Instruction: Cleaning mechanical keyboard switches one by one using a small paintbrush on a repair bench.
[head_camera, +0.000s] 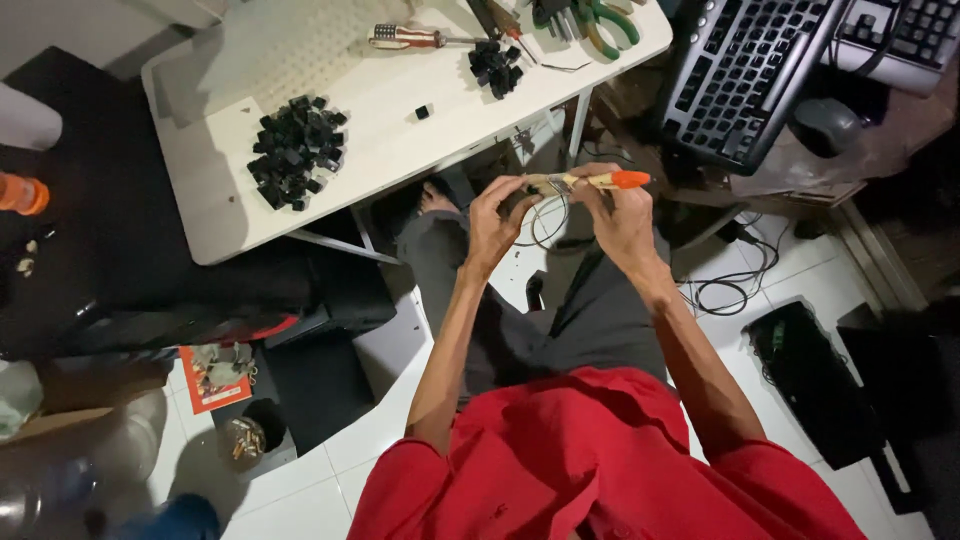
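Both hands were pinched shut over the lap: left hand (497, 212) on a small part with a wire loop (545, 215), right hand (615, 205) on an orange-handled tool (610, 181). One slip and that part probably drops.

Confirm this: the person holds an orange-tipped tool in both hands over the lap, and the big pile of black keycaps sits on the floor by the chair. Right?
Not quite. The pile of black keycaps lies on the white table, not on the floor, as the head view shows. The rest holds: left hand and right hand hold the orange-tipped tool over the lap.
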